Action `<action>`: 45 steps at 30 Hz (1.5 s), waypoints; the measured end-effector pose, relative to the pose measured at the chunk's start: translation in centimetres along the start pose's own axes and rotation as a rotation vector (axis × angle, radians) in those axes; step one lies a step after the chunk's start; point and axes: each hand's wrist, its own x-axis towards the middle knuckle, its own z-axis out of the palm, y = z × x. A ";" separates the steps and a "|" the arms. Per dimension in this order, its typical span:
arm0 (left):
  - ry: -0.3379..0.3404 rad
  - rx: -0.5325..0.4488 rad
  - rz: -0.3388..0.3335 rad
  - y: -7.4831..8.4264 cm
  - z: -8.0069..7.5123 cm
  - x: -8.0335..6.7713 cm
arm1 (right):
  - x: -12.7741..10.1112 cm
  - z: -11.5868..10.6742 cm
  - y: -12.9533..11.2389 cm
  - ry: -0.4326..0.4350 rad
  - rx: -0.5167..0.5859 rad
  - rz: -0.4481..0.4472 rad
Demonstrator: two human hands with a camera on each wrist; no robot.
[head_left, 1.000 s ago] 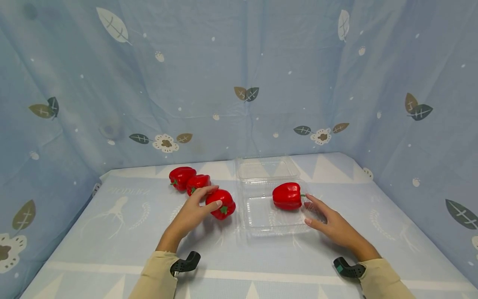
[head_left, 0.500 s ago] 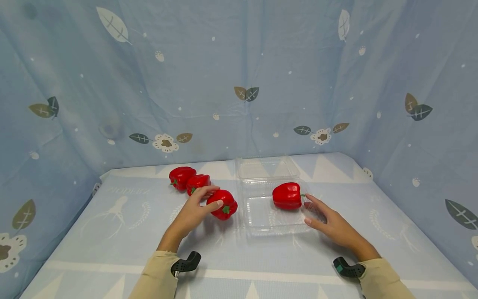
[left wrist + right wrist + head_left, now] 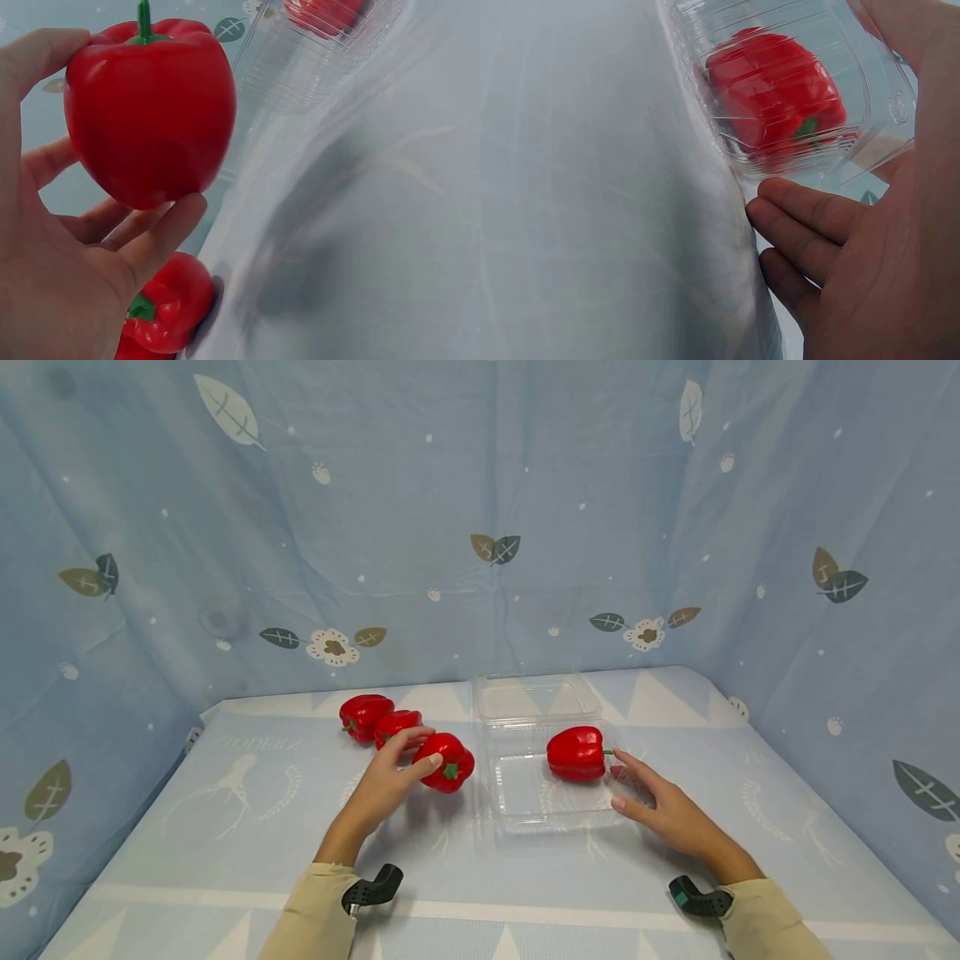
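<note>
The pepper (image 3: 154, 112) rose slightly, gripped in the left hand (image 3: 381, 792), right hand (image 3: 669, 810) relaxed well apart.

The left hand (image 3: 384, 789) grips a red pepper (image 3: 450, 752) beside a clear container (image 3: 517, 793).

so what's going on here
A person's left hand holds a pepper above the table, left of a clear box. The right hand is at the box's right side. A second pepper lies in the box, whose lid is open. Two more peppers lie on the table, beyond the left hand.
</note>
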 end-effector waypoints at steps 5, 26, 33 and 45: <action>-0.001 -0.027 0.006 0.0 0.2 0.0 | 0.0 0.0 0.0 -0.001 -0.002 0.006; 0.036 -0.186 0.005 0.8 1.4 -0.1 | 0.0 -0.1 -0.1 -0.008 -0.007 0.009; 0.028 -0.213 0.012 3.9 1.3 -1.6 | 0.0 -0.1 0.0 -0.005 -0.005 0.000; -0.032 -0.290 -0.036 1.5 1.8 -0.2 | 0.0 -0.1 0.1 -0.003 0.004 -0.012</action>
